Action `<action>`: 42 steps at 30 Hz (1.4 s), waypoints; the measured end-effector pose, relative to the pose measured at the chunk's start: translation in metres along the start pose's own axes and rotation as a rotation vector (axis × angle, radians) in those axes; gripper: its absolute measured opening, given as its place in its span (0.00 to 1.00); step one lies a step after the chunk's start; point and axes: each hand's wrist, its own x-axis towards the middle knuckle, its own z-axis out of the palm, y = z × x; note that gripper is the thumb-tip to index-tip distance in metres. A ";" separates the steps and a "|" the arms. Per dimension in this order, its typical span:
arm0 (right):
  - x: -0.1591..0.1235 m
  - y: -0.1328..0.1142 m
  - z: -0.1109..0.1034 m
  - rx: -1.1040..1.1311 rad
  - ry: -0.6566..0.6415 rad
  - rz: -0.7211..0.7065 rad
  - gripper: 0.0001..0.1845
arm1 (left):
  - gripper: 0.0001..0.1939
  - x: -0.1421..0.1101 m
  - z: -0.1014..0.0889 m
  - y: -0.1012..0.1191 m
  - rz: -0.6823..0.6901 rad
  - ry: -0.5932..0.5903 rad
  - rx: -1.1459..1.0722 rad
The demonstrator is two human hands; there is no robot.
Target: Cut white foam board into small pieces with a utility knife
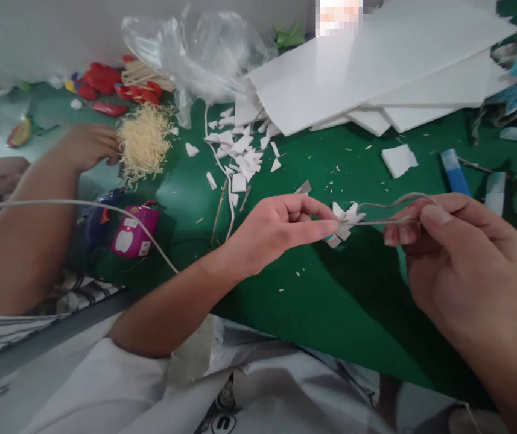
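Note:
A thin pale cord [373,222] is stretched between my two hands above the green table. My left hand [274,232] pinches one end of it between thumb and forefinger. My right hand [470,259] grips the cord farther right, and a slack length [394,200] loops up over the taut part. Right by my left fingertips appears a cluster of white pieces [346,214]; whether they touch the cord or lie on the table behind it, I cannot tell. A flat metal blade [303,187] lies partly hidden beyond my left hand.
White foam scraps [244,150] lie beyond my left arm, with white boards [376,66] and a clear plastic bag [217,54] behind. A co-worker's hand [90,147] touches yellow shreds [145,141]. Nearby sit a magenta socket block [136,231] and white cable [81,205]. Blue tube [455,172] stands right.

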 end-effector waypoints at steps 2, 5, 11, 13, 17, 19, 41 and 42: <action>0.001 -0.001 0.001 -0.007 0.028 -0.006 0.08 | 0.09 -0.003 -0.002 0.003 0.059 0.067 0.057; 0.001 -0.001 0.001 -0.002 0.056 -0.020 0.08 | 0.08 -0.005 -0.008 0.006 0.160 0.163 0.058; 0.001 -0.001 0.000 0.005 0.072 -0.030 0.06 | 0.11 -0.005 -0.012 0.006 0.492 0.264 -0.179; 0.002 0.001 -0.001 0.016 0.081 -0.048 0.06 | 0.12 -0.005 -0.010 0.006 0.598 0.305 -0.199; 0.002 0.004 -0.004 0.031 0.135 -0.081 0.06 | 0.17 -0.010 -0.009 0.012 0.627 0.322 -0.257; 0.003 0.005 -0.005 0.039 0.147 -0.096 0.07 | 0.18 -0.012 -0.010 0.016 0.599 0.329 -0.344; 0.009 -0.001 -0.004 0.059 0.183 -0.064 0.05 | 0.20 -0.010 -0.016 0.007 0.594 0.403 0.474; 0.008 0.000 -0.004 0.057 0.165 -0.073 0.05 | 0.21 -0.009 -0.014 0.004 0.627 0.367 0.655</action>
